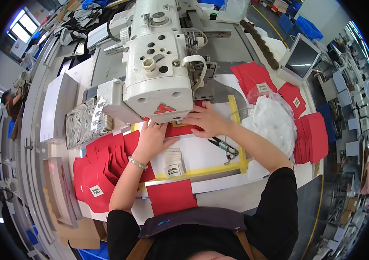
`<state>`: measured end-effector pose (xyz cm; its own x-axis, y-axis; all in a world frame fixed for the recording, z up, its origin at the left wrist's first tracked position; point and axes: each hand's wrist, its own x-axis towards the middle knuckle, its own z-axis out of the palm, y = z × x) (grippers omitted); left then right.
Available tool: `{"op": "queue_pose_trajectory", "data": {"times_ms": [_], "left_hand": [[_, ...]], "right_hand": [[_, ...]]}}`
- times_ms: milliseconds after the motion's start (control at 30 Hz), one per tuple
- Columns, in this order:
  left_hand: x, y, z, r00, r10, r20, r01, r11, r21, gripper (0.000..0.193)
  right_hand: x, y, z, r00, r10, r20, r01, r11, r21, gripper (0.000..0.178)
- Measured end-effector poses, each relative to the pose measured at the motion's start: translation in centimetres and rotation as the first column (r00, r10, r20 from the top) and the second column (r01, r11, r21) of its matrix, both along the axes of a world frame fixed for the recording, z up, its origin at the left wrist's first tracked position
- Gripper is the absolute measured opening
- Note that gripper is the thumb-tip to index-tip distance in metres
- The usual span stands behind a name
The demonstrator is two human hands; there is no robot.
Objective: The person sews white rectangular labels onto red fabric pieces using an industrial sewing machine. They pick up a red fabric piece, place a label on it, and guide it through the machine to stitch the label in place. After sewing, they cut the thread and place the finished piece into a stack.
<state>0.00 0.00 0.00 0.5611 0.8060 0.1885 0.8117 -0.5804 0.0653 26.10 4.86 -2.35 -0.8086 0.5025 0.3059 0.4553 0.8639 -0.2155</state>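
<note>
An industrial sewing machine (158,89) stands in front of me, its white head above my fingertips. Under it lies a red fabric piece (176,131). My left hand (150,139) rests at the left of this piece, fingers stretched forward and thumb spread to the right. Across from it my right hand (208,121) lies on the fabric, its fingers spread next to a yellow edge at the needle area. Neither hand appears to grip anything. The needle is hidden by the head. Close to my left wrist is a stack of white labels (173,160). Thread snips (223,146) lie below my right forearm.
Red fabric pieces (106,158) fan out at left, and another red piece (171,197) lies at the front edge. Right are a white plastic bag (269,123) and a red stack (312,136). Grey-white bundles (82,123) fill a box. A screen (301,56) stands back right.
</note>
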Motion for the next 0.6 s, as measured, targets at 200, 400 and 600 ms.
{"op": "queue_pose_trajectory", "data": {"times_ms": [200,400,600], "left_hand": [[-0.2,0.9,-0.4,0.999,0.007,0.046,-0.007,1.000,-0.002,0.067],[-0.2,1.3,-1.1,0.997,-0.028,0.072,0.022,0.997,0.080,0.063],[0.1,1.2,-0.5,0.998,-0.021,0.066,0.020,0.999,0.027,0.062]], "right_hand": [[-0.3,0.7,0.3,1.000,-0.021,0.002,0.021,1.000,0.013,0.041],[0.2,0.8,0.3,1.000,-0.023,0.012,0.023,1.000,0.004,0.040],[0.6,0.6,0.0,0.996,-0.025,-0.086,0.034,0.995,0.095,0.031]]}}
